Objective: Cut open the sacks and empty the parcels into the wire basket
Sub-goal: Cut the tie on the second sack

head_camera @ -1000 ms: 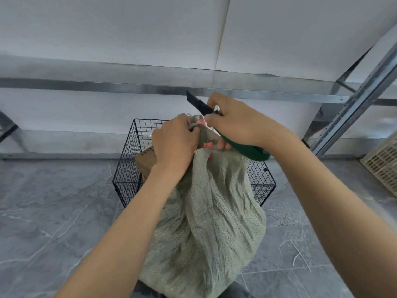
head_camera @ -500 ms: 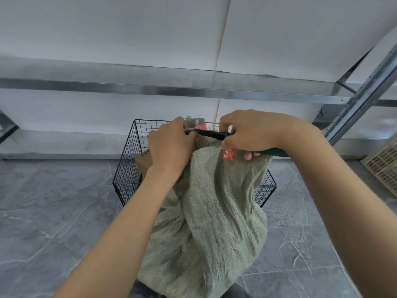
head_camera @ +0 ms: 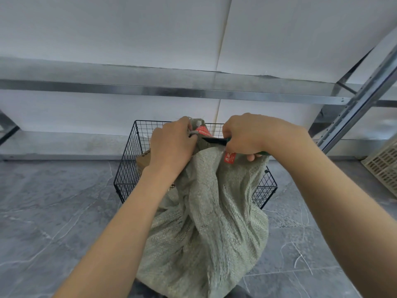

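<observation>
A grey-green woven sack (head_camera: 210, 222) stands bulging on the floor in front of a black wire basket (head_camera: 129, 168). My left hand (head_camera: 171, 145) clenches the sack's gathered neck, where a red tag (head_camera: 203, 131) sticks up. My right hand (head_camera: 247, 134) grips a green-handled cutter (head_camera: 216, 140); its black blade lies level across the neck just below my left hand's grip. A second red tag (head_camera: 229, 157) hangs under my right hand. A brown cardboard parcel (head_camera: 144, 159) lies inside the basket, mostly hidden by my left arm.
Metal shelving rails (head_camera: 193, 91) run along the white wall behind the basket, with a slanted upright (head_camera: 356, 108) at the right. A beige slatted crate (head_camera: 384, 164) sits at the far right edge. Grey marble-pattern floor (head_camera: 53, 211) surrounds the sack.
The cutter swung down from pointing up-left to lying level against the sack's neck. My right hand came lower and closer to my left hand, which kept its hold.
</observation>
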